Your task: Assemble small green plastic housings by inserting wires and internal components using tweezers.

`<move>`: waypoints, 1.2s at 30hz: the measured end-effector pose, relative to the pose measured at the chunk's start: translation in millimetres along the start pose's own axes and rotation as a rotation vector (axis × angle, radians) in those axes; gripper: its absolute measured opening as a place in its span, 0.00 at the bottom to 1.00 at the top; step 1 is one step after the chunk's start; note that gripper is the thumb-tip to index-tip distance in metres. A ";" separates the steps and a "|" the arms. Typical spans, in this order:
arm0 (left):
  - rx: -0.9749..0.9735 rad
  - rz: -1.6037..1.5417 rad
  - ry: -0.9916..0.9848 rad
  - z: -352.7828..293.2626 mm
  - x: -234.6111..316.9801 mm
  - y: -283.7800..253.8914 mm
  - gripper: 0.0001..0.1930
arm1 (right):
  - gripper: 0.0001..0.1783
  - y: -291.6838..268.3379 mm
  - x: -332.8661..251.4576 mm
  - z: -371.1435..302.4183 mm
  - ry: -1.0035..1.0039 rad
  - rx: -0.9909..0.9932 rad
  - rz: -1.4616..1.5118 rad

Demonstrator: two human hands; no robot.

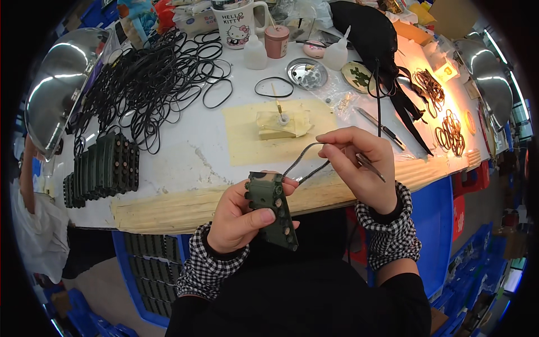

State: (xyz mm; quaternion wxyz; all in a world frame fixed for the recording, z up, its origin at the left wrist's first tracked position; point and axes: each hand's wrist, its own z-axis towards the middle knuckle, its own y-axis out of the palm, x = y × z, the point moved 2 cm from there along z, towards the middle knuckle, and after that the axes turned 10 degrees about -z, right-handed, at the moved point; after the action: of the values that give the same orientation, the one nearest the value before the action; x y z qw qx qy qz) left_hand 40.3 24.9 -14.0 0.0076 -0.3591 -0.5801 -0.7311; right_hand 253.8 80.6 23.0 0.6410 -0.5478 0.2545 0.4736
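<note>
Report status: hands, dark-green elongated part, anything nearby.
Left hand gripping part; right hand pinching thin black ridged band; slim metal tool also held; yellowish rectangular block beyond.

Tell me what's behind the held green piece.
Fingers of the left hand pass behind the green piece, tips showing past its right edge; its back and the covered finger lengths are hidden.

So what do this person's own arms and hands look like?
The left hand and right hand are ungloved. Gathered black-and-white checked sleeve covers, black-edged at the hand end, wrap both forearms. Further up are plain black sleeves, with a bare strip showing between on the right.
</note>
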 end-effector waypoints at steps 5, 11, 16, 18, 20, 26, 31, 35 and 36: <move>-0.014 -0.114 0.110 -2.2 1.6 -4.5 0.21 | 0.04 1.7 -0.7 -4.0 0.067 -0.115 -0.030; 0.017 -0.115 0.153 -1.9 4.8 -1.5 0.21 | 0.04 7.5 -0.5 -3.6 0.098 -0.115 0.060; 0.143 -0.002 0.049 -2.7 1.3 5.3 0.24 | 0.05 7.1 0.7 -0.9 0.038 -0.049 0.089; 0.132 -0.016 0.036 -3.0 0.8 6.2 0.23 | 0.05 6.8 0.2 -0.5 0.022 -0.043 0.093; 0.043 -0.067 0.036 -4.1 0.0 0.6 0.21 | 0.05 6.4 -0.4 -0.2 0.015 -0.047 0.089; -0.019 -0.092 0.044 -3.2 0.7 1.5 0.20 | 0.05 7.5 -0.9 -0.9 0.007 -0.055 0.045; -0.016 -0.075 0.034 0.3 2.2 3.0 0.21 | 0.04 8.0 -7.1 0.9 -0.097 -0.083 -0.015; -0.008 -0.019 0.001 -0.4 3.6 1.6 0.22 | 0.07 2.0 -23.6 3.4 -0.190 -0.192 -0.104; -0.014 -0.003 -0.005 0.0 2.6 0.3 0.23 | 0.07 2.2 -26.4 3.9 -0.221 -0.209 -0.120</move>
State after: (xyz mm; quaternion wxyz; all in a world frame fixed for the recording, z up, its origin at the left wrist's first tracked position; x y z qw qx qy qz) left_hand 38.5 25.9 -12.4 0.0024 -0.3601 -0.5754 -0.7343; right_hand 240.0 75.5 45.4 0.6315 -0.5704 0.0986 0.5159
